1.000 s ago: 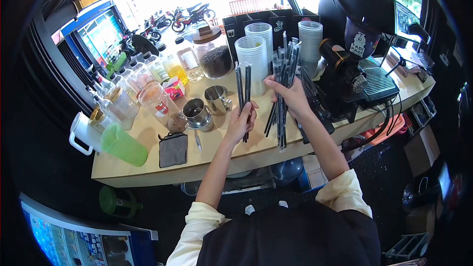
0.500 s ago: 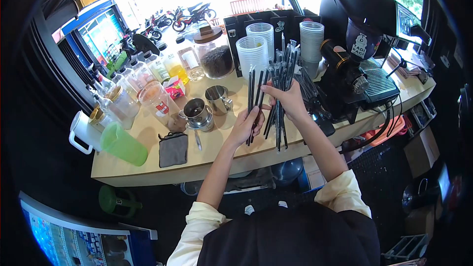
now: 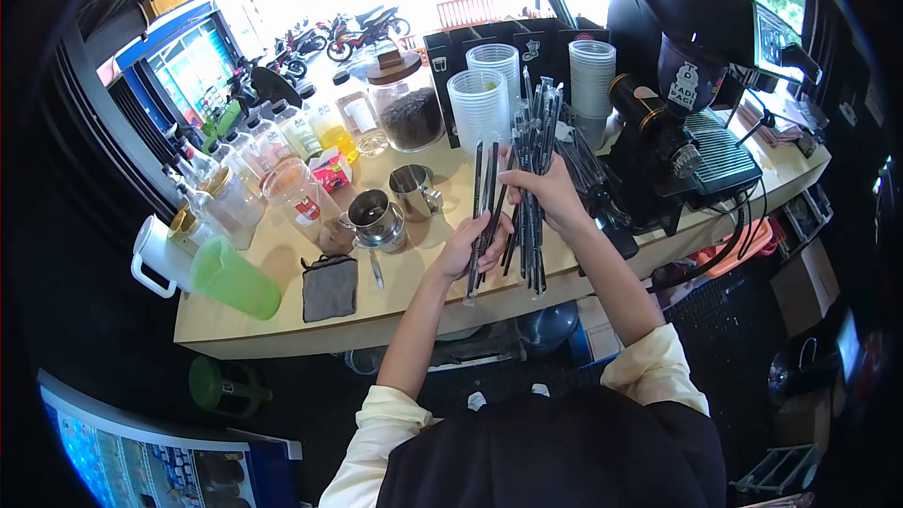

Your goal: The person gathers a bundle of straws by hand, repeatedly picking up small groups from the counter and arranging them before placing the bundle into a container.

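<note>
My right hand [image 3: 553, 193] is closed round a thick bundle of black wrapped drinking straws [image 3: 536, 136], held nearly upright over the counter's front part. To its left, my left hand [image 3: 472, 246] grips a smaller bunch of black straws [image 3: 486, 179], which also stand upright. The two bunches are close together, with a narrow gap at the top. Behind them rise stacks of clear plastic cups [image 3: 478, 103]. More wrapped straws [image 3: 585, 169] lie on the counter just right of my right hand.
On the wooden counter [image 3: 414, 273] stand metal pitchers [image 3: 414, 191], a grey cloth pouch [image 3: 330, 288], a green plastic jug [image 3: 235, 277] and a jar of coffee beans [image 3: 406, 113]. A black grinder [image 3: 654, 122] and a large monitor [image 3: 682, 23] occupy the right side.
The smaller bunch in my left hand has shifted slightly down and left, away from the big bundle. My right hand stays nearly in place.
</note>
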Motion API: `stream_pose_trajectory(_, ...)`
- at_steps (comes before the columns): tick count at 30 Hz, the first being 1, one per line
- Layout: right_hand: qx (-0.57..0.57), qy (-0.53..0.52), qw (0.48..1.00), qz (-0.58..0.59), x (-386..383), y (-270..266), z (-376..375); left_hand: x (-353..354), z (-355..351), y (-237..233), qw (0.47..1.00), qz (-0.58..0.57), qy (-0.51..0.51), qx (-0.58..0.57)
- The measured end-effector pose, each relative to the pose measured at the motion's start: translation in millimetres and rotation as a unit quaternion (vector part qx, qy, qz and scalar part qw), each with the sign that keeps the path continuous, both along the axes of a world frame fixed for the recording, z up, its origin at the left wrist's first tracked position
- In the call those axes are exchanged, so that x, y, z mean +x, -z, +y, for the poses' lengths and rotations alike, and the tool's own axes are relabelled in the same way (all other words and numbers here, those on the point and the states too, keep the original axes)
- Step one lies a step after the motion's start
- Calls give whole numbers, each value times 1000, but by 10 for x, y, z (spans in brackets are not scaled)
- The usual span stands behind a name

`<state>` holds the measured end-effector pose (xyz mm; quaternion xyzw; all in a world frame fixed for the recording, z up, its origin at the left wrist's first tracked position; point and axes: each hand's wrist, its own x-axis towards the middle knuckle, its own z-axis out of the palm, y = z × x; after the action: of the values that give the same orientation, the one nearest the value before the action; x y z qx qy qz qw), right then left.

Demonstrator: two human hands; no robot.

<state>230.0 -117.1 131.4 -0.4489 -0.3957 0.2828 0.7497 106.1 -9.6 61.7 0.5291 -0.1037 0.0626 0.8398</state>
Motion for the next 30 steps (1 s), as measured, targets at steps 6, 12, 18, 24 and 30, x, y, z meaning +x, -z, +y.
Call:
stream_pose_trajectory(6, 17, 13, 1000, 5, 18, 85, 65, 8, 20, 23, 1000, 9, 7, -18)
stream_pose_trajectory(12, -8, -22, 999, 32, 25, 59, 48, 7, 52, 40, 998, 17, 44, -35)
stream_pose_trajectory(18, -7, -32, 999, 38, 20, 64, 58, 19, 85, 29, 996, 21, 73, -43)
stream_pose_trajectory(24, -1, -95, 995, 38, 20, -20, 31, 21, 82, 16, 991, 24, 125, -52)
stream_pose_trajectory(30, -2, -34, 999, 4, 56, -16, 4, -16, 115, 29, 995, 51, 81, -6)
